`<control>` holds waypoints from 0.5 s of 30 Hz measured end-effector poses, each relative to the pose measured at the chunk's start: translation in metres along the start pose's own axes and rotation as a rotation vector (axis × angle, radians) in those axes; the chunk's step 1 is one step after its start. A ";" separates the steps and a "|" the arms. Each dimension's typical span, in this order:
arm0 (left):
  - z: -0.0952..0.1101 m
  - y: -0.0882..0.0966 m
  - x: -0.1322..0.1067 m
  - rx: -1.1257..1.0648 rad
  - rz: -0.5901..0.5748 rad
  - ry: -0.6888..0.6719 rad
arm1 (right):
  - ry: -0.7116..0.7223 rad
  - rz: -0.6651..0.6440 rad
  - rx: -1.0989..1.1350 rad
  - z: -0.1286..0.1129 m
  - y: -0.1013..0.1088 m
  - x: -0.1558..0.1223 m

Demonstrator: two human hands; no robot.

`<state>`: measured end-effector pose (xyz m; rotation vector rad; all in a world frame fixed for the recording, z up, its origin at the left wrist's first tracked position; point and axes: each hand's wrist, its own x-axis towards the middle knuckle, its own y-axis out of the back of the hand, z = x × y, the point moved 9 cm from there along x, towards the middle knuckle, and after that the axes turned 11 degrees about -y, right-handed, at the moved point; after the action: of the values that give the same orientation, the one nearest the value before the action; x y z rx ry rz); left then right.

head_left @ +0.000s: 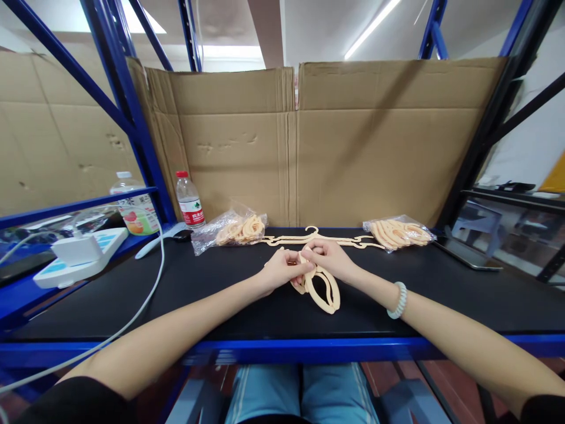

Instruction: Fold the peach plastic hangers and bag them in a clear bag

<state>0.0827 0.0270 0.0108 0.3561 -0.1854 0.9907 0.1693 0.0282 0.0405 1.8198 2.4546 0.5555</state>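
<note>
Both hands meet over the black tabletop, gripping a cream plastic folding hanger (330, 297) whose looped arms hang down toward me. My left hand (286, 270) pinches it from the left, thumb pressed against the upper part. From the right, my right hand (327, 257) has its fingers closed round the top of the same hanger. The fingers cover its middle, so the joint there is hidden. Just behind my hands, an unfolded cream hanger (311, 235) lies stretched out sideways with its hook pointing away.
Clear bags of cream hanger parts lie at the back left (242, 229) and back right (399, 232). Red-capped bottle (189, 200), power strip (83, 259) and white cable (154, 282) are at left; a dark tablet-like slab (468, 253) is at right. Cardboard (379, 147) walls the back.
</note>
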 end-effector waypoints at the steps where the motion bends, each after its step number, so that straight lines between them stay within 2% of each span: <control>1: 0.000 -0.001 0.000 -0.001 -0.003 0.004 | -0.010 -0.004 0.013 0.000 -0.001 0.000; 5: 0.001 0.000 0.001 0.022 0.007 -0.003 | -0.019 -0.002 0.066 0.001 0.003 0.002; 9: 0.008 0.013 0.002 0.119 0.088 -0.076 | -0.102 0.027 0.166 0.017 0.021 0.009; 12: 0.029 0.023 -0.001 0.388 0.136 -0.240 | -0.209 0.038 0.092 0.037 0.037 0.015; 13: 0.038 0.021 -0.003 0.507 0.112 -0.313 | -0.232 0.052 0.036 0.043 0.042 0.017; 15: 0.050 0.006 -0.008 0.727 -0.020 -0.434 | -0.257 0.091 -0.103 0.052 0.052 0.020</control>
<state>0.0735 0.0049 0.0556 1.2396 -0.2077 0.9258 0.2236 0.0731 0.0113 1.8411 2.1478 0.4139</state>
